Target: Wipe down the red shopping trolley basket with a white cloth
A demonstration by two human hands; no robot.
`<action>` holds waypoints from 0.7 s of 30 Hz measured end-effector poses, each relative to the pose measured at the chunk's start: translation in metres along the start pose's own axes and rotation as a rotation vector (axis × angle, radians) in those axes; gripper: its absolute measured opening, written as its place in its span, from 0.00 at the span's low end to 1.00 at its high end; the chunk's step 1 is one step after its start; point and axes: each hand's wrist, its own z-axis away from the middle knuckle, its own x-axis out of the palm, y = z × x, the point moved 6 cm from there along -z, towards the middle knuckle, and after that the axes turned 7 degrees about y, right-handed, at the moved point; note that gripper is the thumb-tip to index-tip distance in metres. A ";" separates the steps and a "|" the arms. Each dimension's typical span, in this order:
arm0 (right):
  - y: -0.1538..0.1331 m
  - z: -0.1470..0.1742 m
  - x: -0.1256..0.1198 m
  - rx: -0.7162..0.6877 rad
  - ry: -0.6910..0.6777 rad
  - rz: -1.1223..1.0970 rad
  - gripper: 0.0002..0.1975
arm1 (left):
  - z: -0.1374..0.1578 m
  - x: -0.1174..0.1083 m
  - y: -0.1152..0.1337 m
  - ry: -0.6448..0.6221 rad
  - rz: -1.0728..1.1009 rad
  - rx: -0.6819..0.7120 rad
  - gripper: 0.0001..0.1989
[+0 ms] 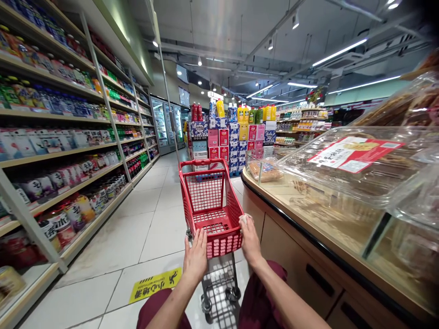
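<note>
A red plastic shopping cart (224, 242) stands right in front of me, on a grey wheeled frame (222, 292). No goods show in its basket. My left hand (196, 258) lies with fingers stretched out against the near left corner of the basket. At the near right corner, my right hand (251, 240) presses a small crumpled white cloth (245, 218) to the rim. Whether it is cloth or tissue I cannot tell. Part of it is hidden under the fingers.
Drink shelves (61, 114) line the left side. A counter (288, 205) with clear plastic food boxes (356, 155) runs close along the right. Stacked drink cartons (233, 141) stand ahead. A yellow caution sticker (156, 284) lies on the tiled floor (147, 228).
</note>
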 end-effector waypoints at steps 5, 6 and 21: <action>-0.030 0.012 0.017 -0.239 -0.134 -0.133 0.25 | -0.001 -0.001 0.000 -0.009 -0.005 0.012 0.35; -0.026 0.010 0.015 -0.208 -0.112 -0.115 0.25 | 0.000 -0.001 0.000 -0.008 -0.011 0.013 0.36; -0.004 0.001 0.006 0.017 -0.035 0.014 0.27 | 0.001 -0.001 0.001 -0.005 -0.011 -0.011 0.35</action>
